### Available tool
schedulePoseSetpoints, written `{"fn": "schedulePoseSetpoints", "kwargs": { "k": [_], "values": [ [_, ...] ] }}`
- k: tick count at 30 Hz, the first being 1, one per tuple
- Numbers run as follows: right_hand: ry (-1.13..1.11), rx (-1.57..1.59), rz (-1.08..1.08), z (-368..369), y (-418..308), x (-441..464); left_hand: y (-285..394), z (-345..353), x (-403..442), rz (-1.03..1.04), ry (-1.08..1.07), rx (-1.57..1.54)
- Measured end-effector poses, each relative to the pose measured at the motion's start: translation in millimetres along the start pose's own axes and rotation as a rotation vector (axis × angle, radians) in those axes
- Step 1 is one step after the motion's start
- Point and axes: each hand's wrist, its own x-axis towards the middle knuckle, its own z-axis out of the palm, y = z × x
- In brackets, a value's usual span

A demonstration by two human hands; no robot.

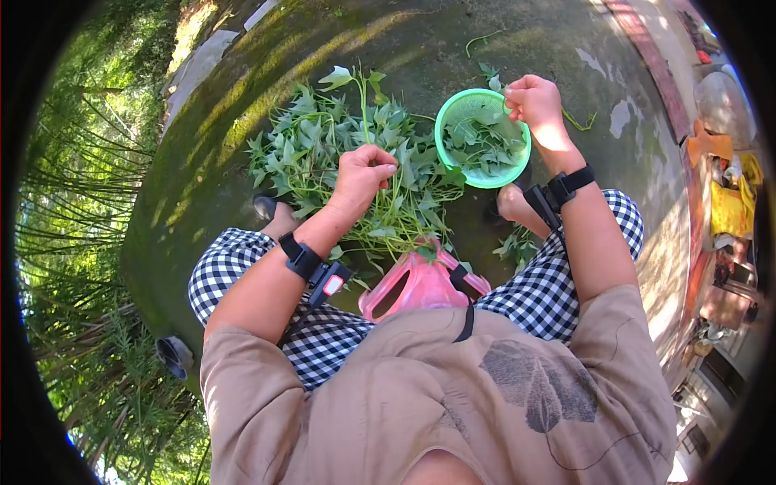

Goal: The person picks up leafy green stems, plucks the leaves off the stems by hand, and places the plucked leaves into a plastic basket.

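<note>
My left hand (365, 179) is closed in a pinch over a heap of leafy green stems (311, 133). A long pale green stem (364, 109) with leaves at its top rises from behind its fingers, seemingly held there. Beside the heap stands a light green plastic basket (440, 149) with loose leaves (485, 141) in it. Over the basket's upper right rim, my right hand (533, 103) has its thumb and fingers pressed together. A small leaf (493, 82) shows right by those fingertips; whether they grip it, I cannot tell.
A pink plastic object with slots (424, 279) sits between my knees. Stray stems (579, 123) and a few leaves (519, 246) lie on the mossy concrete ground (210, 145). Dense greenery (73, 242) borders the left; a yellow bag (730, 208) and other household items are far right.
</note>
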Motion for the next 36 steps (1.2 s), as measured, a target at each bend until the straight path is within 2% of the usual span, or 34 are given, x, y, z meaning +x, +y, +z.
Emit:
{"fn": "schedulePoseSetpoints", "kwargs": {
  "k": [1,2,3,5,6,7,8,10,11,13,16,19,20,24,28,33,35,36],
  "values": [
    [0.047,-0.132,0.024,0.9,10.5,4.1,-0.7,0.2,-0.7,0.02,-0.011,0.021],
    [0.123,-0.397,-0.005,6.6,24.1,11.7,-1.2,0.8,-1.3,0.042,-0.021,0.041],
    [0.136,-0.557,0.063,14.3,12.4,0.7,-1.9,1.5,-1.0,0.067,-0.031,0.06],
    [0.142,-0.674,0.003,30.9,0.9,-18.3,-3.2,5.4,-0.1,0.111,-0.049,0.039],
    [0.064,-0.721,0.004,36.9,-6.3,-22.0,-5.3,6.9,0.9,0.152,-0.061,0.047],
    [-0.003,-0.662,-0.001,43.8,-11.8,-25.4,-9.5,8.1,3.6,0.193,-0.073,0.056],
    [-0.091,-0.536,-0.133,53.9,4.0,-17.3,-16.5,9.5,8.2,0.243,-0.063,0.097],
    [-0.392,-0.06,-0.021,77.7,1.4,-21.8,-12.1,11.7,6.0,0.316,-0.09,0.23],
    [-0.467,0.15,0.029,88.7,-4.2,-30.6,-10.1,12.9,4.0,0.352,-0.102,0.297],
    [-0.562,0.239,0.125,105.5,-14.2,-41.1,-6.2,17.5,1.4,0.345,-0.109,0.32],
    [0.006,-0.392,-0.659,122.1,-28.4,-55.5,-5.8,21.2,-0.2,0.338,-0.118,0.266],
    [0.023,-0.593,-0.965,111.5,-53.9,-57.6,2.0,16.8,-5.1,0.354,-0.113,0.408],
    [0.006,-0.668,-0.991,109.8,-55.1,-56.4,4.4,14.3,-7.7,0.349,-0.14,0.433],
    [-0.187,-0.964,-0.814,104.6,-48.5,-49.2,10.8,3.0,-10.5,0.391,-0.006,0.42],
    [-0.28,-0.986,-0.946,103.0,-39.3,-53.1,8.9,-13.9,1.3,0.244,0.167,0.127],
    [-0.292,-0.978,-1.07,101.7,-27.6,-57.2,-3.2,-24.0,8.0,0.264,0.042,0.31],
    [-0.221,-0.788,-0.91,103.5,-21.0,-55.6,-1.2,-22.4,5.3,0.291,0.035,0.415],
    [-0.185,-0.693,-0.83,104.5,-17.3,-53.6,0.5,-20.6,4.3,0.281,0.002,0.349]
  ]
}}
